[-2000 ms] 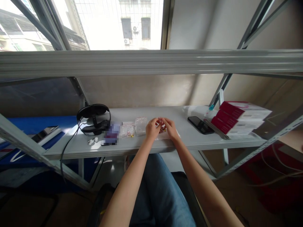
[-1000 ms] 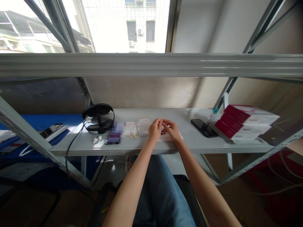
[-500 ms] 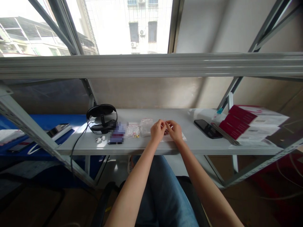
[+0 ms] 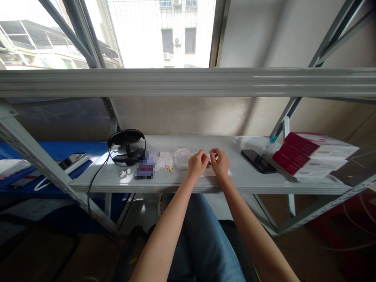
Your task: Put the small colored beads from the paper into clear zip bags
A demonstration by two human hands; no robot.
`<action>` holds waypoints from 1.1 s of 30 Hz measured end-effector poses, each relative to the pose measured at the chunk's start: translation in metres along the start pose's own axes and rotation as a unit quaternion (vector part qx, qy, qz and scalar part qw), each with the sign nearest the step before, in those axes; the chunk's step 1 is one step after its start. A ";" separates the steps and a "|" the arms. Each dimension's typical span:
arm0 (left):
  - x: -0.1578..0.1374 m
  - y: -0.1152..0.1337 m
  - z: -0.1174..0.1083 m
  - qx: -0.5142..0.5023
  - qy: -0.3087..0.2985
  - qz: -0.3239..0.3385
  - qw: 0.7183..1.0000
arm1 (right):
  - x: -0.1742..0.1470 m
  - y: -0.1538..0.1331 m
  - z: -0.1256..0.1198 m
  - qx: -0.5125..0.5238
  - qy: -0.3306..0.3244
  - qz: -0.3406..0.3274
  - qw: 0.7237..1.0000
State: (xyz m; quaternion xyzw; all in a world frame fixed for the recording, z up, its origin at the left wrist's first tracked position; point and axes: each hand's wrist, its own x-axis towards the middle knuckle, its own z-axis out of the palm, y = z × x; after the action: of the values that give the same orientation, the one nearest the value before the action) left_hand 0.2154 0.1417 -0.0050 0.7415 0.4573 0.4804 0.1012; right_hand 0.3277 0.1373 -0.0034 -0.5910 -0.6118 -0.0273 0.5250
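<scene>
My left hand is held above the shelf top with its fingers closed in a pinch; what they grip, if anything, is too small to make out. Just to the right, my right hand also pinches something tiny near its fingertips. A narrow gap lies between the two hands. Small reddish-brown pieces show below them, partly hidden, on a clear plastic sheet or bag. Left of my hands lie an empty-looking clear plastic bag and another clear bag with small pale and yellow pieces.
Black headphones, white earbuds and a blurred-out item sit at left. On the right are a black phone and stacked red-and-white boxes. A metal beam crosses above the grey shelf.
My hands have moved apart: their fingertips were together, and now a small gap separates them. The right hand has shifted slightly right. The things on the shelf stay put.
</scene>
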 end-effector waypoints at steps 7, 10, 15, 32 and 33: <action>0.002 -0.001 0.001 -0.042 0.067 0.008 0.997 | 0.000 -0.001 -0.002 0.036 0.024 -0.047 0.998; 0.003 -0.004 0.000 -0.043 0.142 0.003 0.989 | 0.001 0.000 -0.001 0.083 0.021 -0.060 0.994; 0.005 -0.009 0.001 -0.006 0.191 -0.007 0.982 | 0.006 0.011 0.002 0.223 0.022 0.015 0.975; 0.005 -0.012 0.001 -0.063 0.148 -0.059 0.985 | 0.008 0.010 -0.003 0.292 -0.033 0.108 0.950; 0.005 -0.012 0.001 -0.069 0.148 -0.061 0.985 | 0.008 0.009 -0.003 0.279 -0.037 0.107 0.954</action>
State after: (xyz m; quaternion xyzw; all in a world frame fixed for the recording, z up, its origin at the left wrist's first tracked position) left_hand 0.2100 0.1526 -0.0096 0.6237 0.4776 0.6085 0.1126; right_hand 0.3386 0.1439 -0.0021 -0.4836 -0.5474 0.2224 0.6458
